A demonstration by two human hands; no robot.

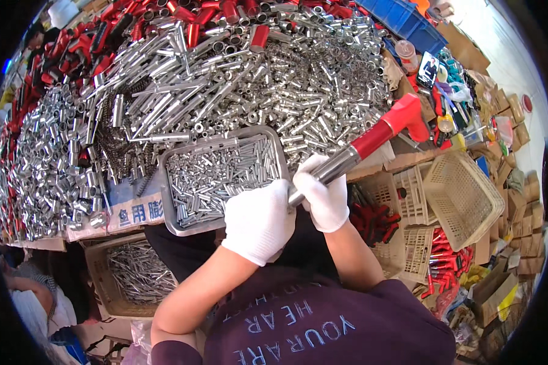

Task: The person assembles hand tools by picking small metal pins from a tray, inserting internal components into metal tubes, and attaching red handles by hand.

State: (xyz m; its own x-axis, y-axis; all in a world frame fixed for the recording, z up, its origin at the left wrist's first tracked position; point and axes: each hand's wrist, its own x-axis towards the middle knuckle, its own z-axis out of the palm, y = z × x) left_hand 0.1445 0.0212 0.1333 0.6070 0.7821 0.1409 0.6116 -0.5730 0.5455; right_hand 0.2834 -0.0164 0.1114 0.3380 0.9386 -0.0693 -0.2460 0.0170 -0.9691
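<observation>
A tool with a silver metal tube, a red sleeve and a red angled handle (pixel 371 139) slants up to the right in front of my chest. My right hand (pixel 324 198), in a white knitted glove, is wrapped round its metal tube. At the tube's lower end, my left hand (pixel 260 220), also gloved in white, is closed with its fingers against the tip. Whatever those left fingers pinch is hidden behind the glove. Just beyond my left hand stands a grey tray (pixel 182 230) filled with small metal pins.
Loose silver tubes (pixel 164 115) and small metal fittings (pixel 310 79) cover the bench, with red handles (pixel 73 52) at the far left. A blue bin (pixel 411 27) stands at the back right. Beige crates (pixel 469 198) are at my right; another crate (pixel 94 267) sits low left.
</observation>
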